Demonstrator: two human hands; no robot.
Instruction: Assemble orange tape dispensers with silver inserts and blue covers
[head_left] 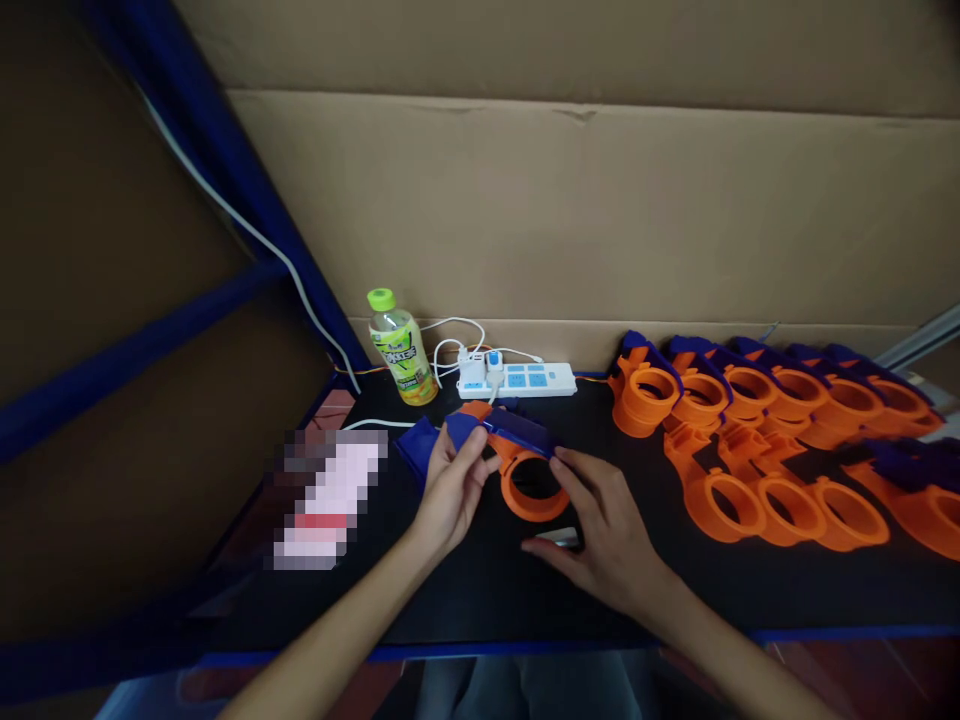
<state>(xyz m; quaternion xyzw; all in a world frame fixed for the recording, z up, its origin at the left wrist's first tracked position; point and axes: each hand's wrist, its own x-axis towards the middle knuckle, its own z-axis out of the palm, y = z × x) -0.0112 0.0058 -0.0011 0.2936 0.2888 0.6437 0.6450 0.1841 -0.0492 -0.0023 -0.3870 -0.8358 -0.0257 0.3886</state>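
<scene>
My left hand is closed around the upper left end of an orange and blue tape dispenser, held above the black table. Its orange ring hangs on the lower right. At the right end of the blue part, my right hand has its index fingertip at the edge, with thumb and fingers spread apart. A small silver metal piece shows beside the right thumb; whether it lies on the table or touches the hand I cannot tell. Behind my left hand lies a blue piece, partly hidden.
Several orange and blue tape dispensers stand in a row at the back right, with orange ring parts before them. A white power strip with cables and a drink bottle stand by the cardboard wall. A pixelated patch is left.
</scene>
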